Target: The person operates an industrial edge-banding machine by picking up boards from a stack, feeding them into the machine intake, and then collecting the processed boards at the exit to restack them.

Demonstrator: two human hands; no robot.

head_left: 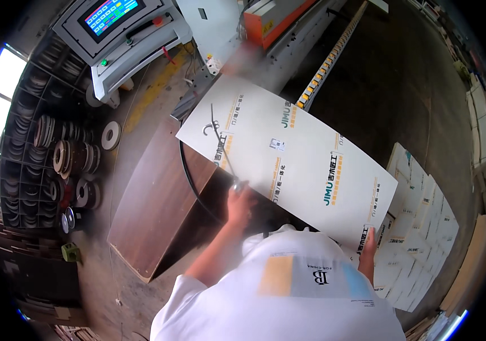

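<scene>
A large white printed panel [305, 165] with a small label [277, 145] lies slantwise in front of me, its far left end at the machine. My left hand [241, 206] is closed around an air blow gun at the panel's near edge. The gun's long thin nozzle [224, 149] reaches over the panel, with a hook-shaped part [210, 128] beside it. A black hose [189, 179] curves down toward that hand. At the panel's near right corner my right hand [368, 250] grips the edge; most of its fingers are hidden.
A brown wooden box-like stand [152, 199] is at the left. The machine has a control screen [111, 18], an orange cover [274, 23] and a roller rail [334, 54]. More white panels [413, 244] lie stacked at the right. Edge-banding rolls [67, 156] fill a rack.
</scene>
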